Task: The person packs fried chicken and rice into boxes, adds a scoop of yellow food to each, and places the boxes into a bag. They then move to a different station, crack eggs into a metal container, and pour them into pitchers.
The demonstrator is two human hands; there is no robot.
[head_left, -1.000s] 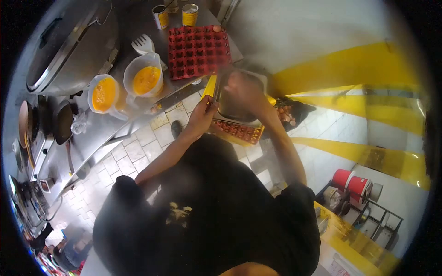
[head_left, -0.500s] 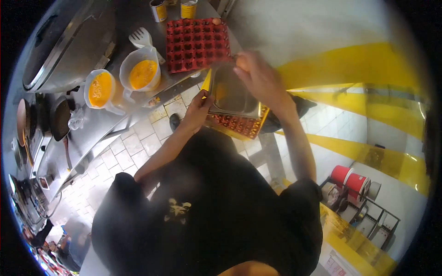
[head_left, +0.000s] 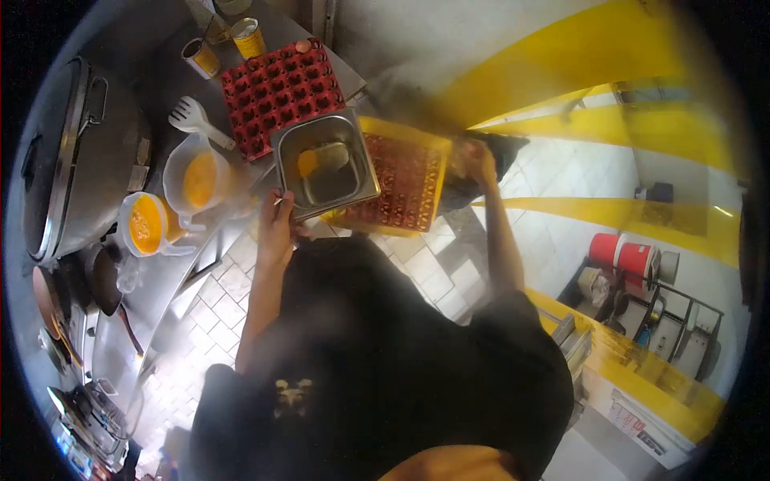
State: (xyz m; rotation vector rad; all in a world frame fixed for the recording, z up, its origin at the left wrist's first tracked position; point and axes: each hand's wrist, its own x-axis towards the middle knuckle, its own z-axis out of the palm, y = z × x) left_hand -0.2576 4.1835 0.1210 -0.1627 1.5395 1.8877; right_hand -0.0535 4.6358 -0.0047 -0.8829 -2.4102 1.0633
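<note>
Steel is where the change shows, in the single head view. The steel pan point(head_left: 335, 186) sits tilted over the near corner of the yellow crate point(head_left: 403, 130), just beside the edge of the counter point(head_left: 171, 86). One yolk point(head_left: 307, 163) lies in it with a paler patch of white beside it.

A second ago the right hand point(head_left: 479, 158) was a blur directly over the pan. Half a second ago it was at the pan's far rim, next to the red egg tray point(head_left: 281, 92). Now it has swung well out to the right, past the crate, and is above the dark bag point(head_left: 507, 146) on the floor side. It is too blurred to tell whether that grip is closed on anything or open.

The left hand point(head_left: 277, 227) has stayed put through all three moments. Its fingers are clamped on the pan's near rim, steadying it.

My reading is that one egg has just gone into the pan and the right hand has left it. The pan holds very little so far.

On the counter, the red tray carries a single egg point(head_left: 303, 46) at its far edge. Two jugs of beaten yellow egg stand nearer the person, one point(head_left: 200, 180) close to the pan and the other point(head_left: 143, 226) further left. A white spatula point(head_left: 192, 119) lies between the tray and the jugs.
</note>
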